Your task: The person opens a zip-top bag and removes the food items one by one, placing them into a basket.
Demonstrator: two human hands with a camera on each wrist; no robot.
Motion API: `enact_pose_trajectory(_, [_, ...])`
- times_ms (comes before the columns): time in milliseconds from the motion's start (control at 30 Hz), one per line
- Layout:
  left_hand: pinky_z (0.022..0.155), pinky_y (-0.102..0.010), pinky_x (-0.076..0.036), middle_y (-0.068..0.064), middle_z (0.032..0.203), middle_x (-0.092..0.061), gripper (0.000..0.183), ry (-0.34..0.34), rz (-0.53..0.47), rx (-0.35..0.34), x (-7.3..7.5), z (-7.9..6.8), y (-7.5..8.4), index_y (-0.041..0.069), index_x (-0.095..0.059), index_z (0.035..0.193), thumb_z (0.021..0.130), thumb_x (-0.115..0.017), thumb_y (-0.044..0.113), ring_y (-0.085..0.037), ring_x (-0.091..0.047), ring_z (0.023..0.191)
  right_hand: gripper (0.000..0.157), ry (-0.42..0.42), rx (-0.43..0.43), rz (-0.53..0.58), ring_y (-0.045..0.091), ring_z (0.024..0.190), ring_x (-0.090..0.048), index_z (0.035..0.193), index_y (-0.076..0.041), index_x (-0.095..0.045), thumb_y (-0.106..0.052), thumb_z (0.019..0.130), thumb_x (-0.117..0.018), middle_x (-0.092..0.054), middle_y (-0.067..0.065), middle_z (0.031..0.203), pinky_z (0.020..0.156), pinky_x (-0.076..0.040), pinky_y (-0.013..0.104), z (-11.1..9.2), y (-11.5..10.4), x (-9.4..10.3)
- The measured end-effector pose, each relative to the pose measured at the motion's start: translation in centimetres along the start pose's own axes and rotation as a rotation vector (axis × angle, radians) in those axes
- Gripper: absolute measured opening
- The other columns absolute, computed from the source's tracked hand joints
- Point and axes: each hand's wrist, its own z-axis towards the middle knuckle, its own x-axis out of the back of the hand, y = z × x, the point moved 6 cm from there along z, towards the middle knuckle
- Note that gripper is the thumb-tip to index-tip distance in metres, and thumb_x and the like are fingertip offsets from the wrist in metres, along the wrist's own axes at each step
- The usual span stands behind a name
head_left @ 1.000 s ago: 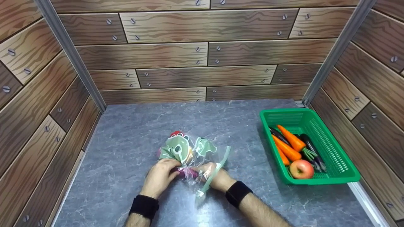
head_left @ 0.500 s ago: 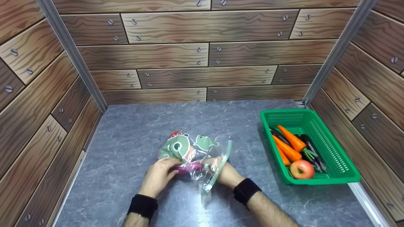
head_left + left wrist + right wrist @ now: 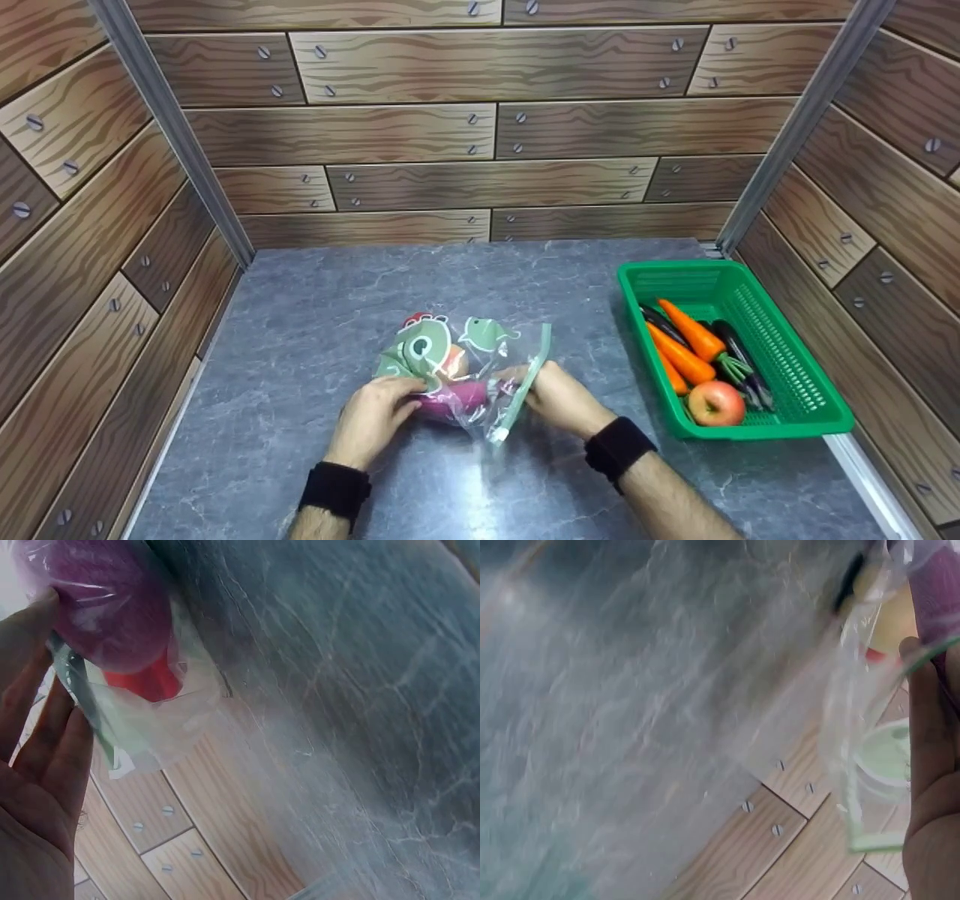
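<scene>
My left hand point(image 3: 371, 420) pinches the side of a clear zip bag point(image 3: 420, 349) printed with green fish-like shapes. Through the plastic I see a rounded purple vegetable point(image 3: 465, 394), tapering toward the right. In the left wrist view my thumb presses the bag over the purple vegetable point(image 3: 112, 600), beside something red point(image 3: 150, 679). A peach-coloured round thing point(image 3: 455, 363) lies behind it. My right hand point(image 3: 564, 397) is at the bag's mouth, its straight fingers reaching in past the green zip strip point(image 3: 534, 375). In the right wrist view that strip crosses the fingers point(image 3: 930, 720).
A green plastic basket point(image 3: 814, 360) stands on the right of the grey tabletop point(image 3: 330, 292). In it lie several carrots point(image 3: 694, 330), dark eggplants point(image 3: 739, 352) and an apple point(image 3: 717, 403). Wood-patterned walls point(image 3: 405, 127) close in the back and both sides.
My right hand has drawn back to the right, partly out of the bag, and more of the purple vegetable shows. The left hand keeps its hold nearly in place.
</scene>
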Motion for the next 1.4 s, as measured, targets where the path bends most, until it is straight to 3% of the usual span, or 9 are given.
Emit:
enact_pose_trajectory(167, [0.108, -0.047, -0.071, 0.0, 0.124, -0.092, 0.025, 0.038, 0.022, -0.016, 0.4, 0.1, 0.1, 0.02, -0.091, 0.121, 0.097, -0.094, 0.015, -0.024, -0.087, 0.118, 0.039, 0.015, 0.046, -0.06, 0.035, 0.121, -0.087, 0.138, -0.013, -0.086, 0.007, 0.106, -0.073, -0.089, 0.012, 0.131, 0.108, -0.072, 0.049, -0.6, 0.0, 1.4])
enact_pose_trajectory(400, [0.1, -0.045, -0.073, 0.0, 0.113, -0.093, 0.023, 0.103, 0.034, -0.012, 1.0, -0.3, -0.4, 0.02, -0.092, 0.113, 0.093, -0.096, 0.009, -0.022, -0.089, 0.106, 0.028, 0.05, 0.105, -0.095, 0.03, 0.109, -0.089, 0.134, -0.01, -0.088, -0.005, 0.107, -0.081, -0.091, 0.011, 0.121, 0.096, -0.075, 0.044, -1.5, 0.2, 3.9])
enact_pose_trajectory(500, [0.098, -0.045, -0.073, 0.0, 0.11, -0.093, 0.023, 0.118, 0.045, 0.0, 1.2, -0.4, -0.7, 0.02, -0.092, 0.11, 0.091, -0.097, 0.006, -0.022, -0.089, 0.103, 0.023, 0.072, 0.116, -0.108, 0.03, 0.105, -0.09, 0.126, -0.007, -0.089, -0.003, 0.105, -0.083, -0.091, 0.012, 0.118, 0.094, -0.076, 0.043, -2.0, 0.6, 5.0])
enact_pose_trajectory(600, [0.095, -0.044, -0.074, 0.0, 0.108, -0.092, 0.022, 0.133, 0.059, -0.005, 1.3, -0.5, -0.7, 0.02, -0.092, 0.108, 0.091, -0.097, 0.007, -0.022, -0.089, 0.1, 0.022, 0.096, 0.114, -0.133, 0.031, 0.107, -0.09, 0.125, -0.006, -0.088, 0.0, 0.104, -0.083, -0.091, 0.013, 0.121, 0.095, -0.076, 0.045, -2.7, 1.0, 6.2])
enact_pose_trajectory(900, [0.092, -0.043, -0.074, -0.002, 0.106, -0.092, 0.017, 0.131, 0.056, 0.02, 1.4, -0.6, -0.9, 0.018, -0.092, 0.108, 0.094, -0.097, 0.01, -0.021, -0.089, 0.097, 0.036, 0.12, 0.072, -0.164, 0.035, 0.121, -0.088, 0.142, -0.01, -0.085, -0.002, 0.108, -0.08, -0.089, 0.011, 0.133, 0.104, -0.073, 0.053, -4.4, 2.1, 9.5])
enact_pose_trajectory(1400, [0.089, -0.043, -0.074, 0.0, 0.105, -0.092, 0.016, 0.121, 0.058, 0.039, 1.6, -0.7, -1.1, 0.02, -0.092, 0.107, 0.095, -0.096, 0.01, -0.02, -0.089, 0.095, 0.042, 0.189, 0.01, -0.256, 0.029, 0.124, -0.086, 0.142, -0.017, -0.085, 0.003, 0.105, -0.082, -0.089, 0.005, 0.135, 0.1, -0.074, 0.048, -7.7, 3.5, 14.8])
